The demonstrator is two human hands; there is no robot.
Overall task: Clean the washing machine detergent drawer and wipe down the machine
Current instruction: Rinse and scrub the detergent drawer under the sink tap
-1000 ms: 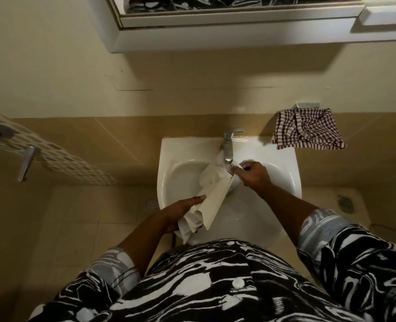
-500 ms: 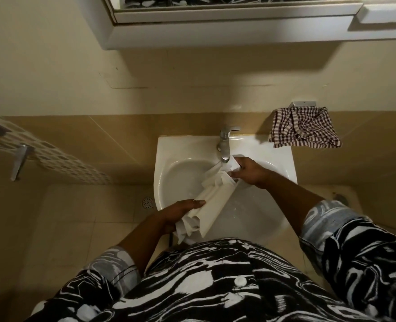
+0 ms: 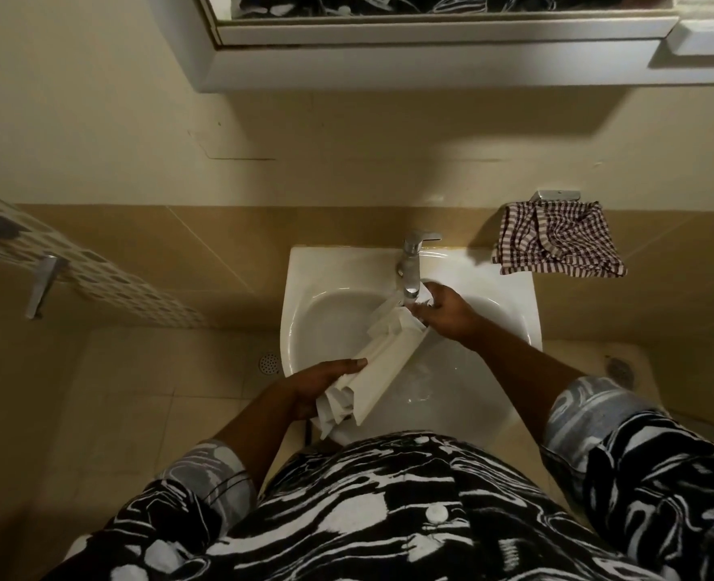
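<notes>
Head view: a long white plastic detergent drawer [image 3: 388, 366] is held over the white ceramic basin [image 3: 305, 283]. Its near end is clasped by the left hand [image 3: 317, 385], thumb laid along the top edge. From that grip the long axis runs away and to the right, and the far end lies just beneath the chrome tap [image 3: 409, 266]. The right hand [image 3: 445, 316] is curled at that far end. Whether it is clamped on the drawer cannot be told. It is judged the nearer hand for rinsing there.
</notes>
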